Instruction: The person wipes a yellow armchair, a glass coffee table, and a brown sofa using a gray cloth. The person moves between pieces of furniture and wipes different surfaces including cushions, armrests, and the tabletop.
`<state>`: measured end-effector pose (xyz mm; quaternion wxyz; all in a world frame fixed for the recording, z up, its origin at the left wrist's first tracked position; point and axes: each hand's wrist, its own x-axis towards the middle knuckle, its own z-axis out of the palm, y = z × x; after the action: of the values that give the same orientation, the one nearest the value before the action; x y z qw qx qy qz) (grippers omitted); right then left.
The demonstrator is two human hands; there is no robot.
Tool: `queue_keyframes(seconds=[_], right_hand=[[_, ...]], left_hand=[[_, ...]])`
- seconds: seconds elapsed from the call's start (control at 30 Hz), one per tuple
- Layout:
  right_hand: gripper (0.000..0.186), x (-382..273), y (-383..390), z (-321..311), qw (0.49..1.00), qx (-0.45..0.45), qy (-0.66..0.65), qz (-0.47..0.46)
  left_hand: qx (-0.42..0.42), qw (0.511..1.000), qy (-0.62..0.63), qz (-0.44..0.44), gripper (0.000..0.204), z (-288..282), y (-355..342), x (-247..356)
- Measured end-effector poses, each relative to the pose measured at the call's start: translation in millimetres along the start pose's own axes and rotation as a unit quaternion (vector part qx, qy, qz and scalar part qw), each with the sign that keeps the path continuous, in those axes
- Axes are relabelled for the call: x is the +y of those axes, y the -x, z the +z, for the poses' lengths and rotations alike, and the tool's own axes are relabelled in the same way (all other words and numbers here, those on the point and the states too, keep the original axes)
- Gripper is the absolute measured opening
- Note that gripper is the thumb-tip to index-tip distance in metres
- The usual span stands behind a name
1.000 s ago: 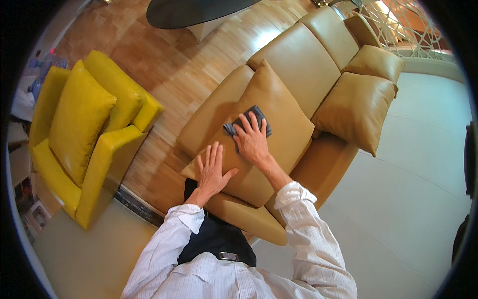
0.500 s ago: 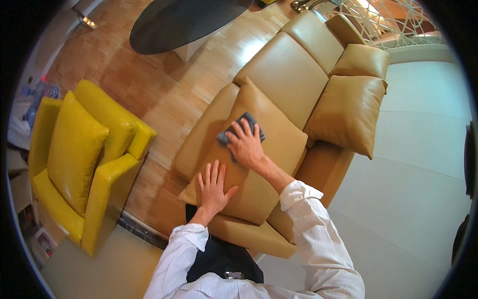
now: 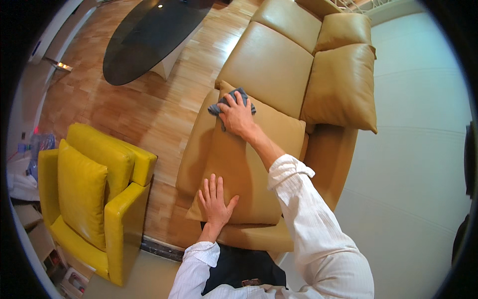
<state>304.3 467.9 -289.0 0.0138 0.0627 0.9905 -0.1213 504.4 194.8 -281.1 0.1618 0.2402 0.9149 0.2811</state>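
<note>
A tan leather cushion [image 3: 259,184] lies flat on the near end of the tan sofa [image 3: 269,55]. My right hand [image 3: 237,115] presses a dark grey cloth [image 3: 243,95] onto the cushion's far corner, with the fingers bent over it. Part of the cloth is hidden beneath the palm. Flat on the cushion's near left part rests my left hand [image 3: 216,203], fingers spread and holding nothing.
Two more tan cushions [image 3: 341,84] lean along the sofa's right side. On the left stands a yellow armchair [image 3: 127,224] with a yellow cushion [image 3: 82,194]. A dark oval table [image 3: 149,40] is on the wooden floor [image 3: 162,112] at the far left. A pale wall [image 3: 408,164] borders the right.
My right hand has slid the cloth from the cushion's middle toward its far corner. My left hand stays flat near the same spot. The whole view has shifted.
</note>
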Motion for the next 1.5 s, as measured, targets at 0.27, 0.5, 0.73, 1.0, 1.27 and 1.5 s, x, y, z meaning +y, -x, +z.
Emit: queue_keyframes(seconds=[0.27, 0.5, 0.73, 1.0, 1.27, 1.5], right_hand=[[0.053, -14, 106, -7, 0.998, 0.012, -0.067, 0.010], [0.056, 35, 22, -6, 0.974, 0.030, -0.119, 0.192], [0.054, -32, 163, 7, 0.986, 0.104, -0.098, 0.079], [0.054, -5, 128, -5, 0.977, 0.120, -0.110, 0.137], [0.060, -57, 203, 7, 0.981, 0.105, -0.136, 0.088], [0.054, -25, 150, -2, 0.977, 0.125, -0.143, 0.098]], left_hand=[[-0.011, 1.000, -0.024, -0.005, 0.094, 2, -6, -6], [-0.035, 0.999, 0.032, -0.006, 0.095, 5, -3, -6], [-0.034, 0.999, -0.003, -0.011, 0.095, -1, -5, -19], [-0.037, 0.999, 0.005, 0.000, 0.093, 2, -10, -9], [-0.029, 1.000, 0.007, -0.006, 0.096, 3, -5, -32], [-0.012, 1.000, -0.014, 0.003, 0.102, 12, -3, -36]])
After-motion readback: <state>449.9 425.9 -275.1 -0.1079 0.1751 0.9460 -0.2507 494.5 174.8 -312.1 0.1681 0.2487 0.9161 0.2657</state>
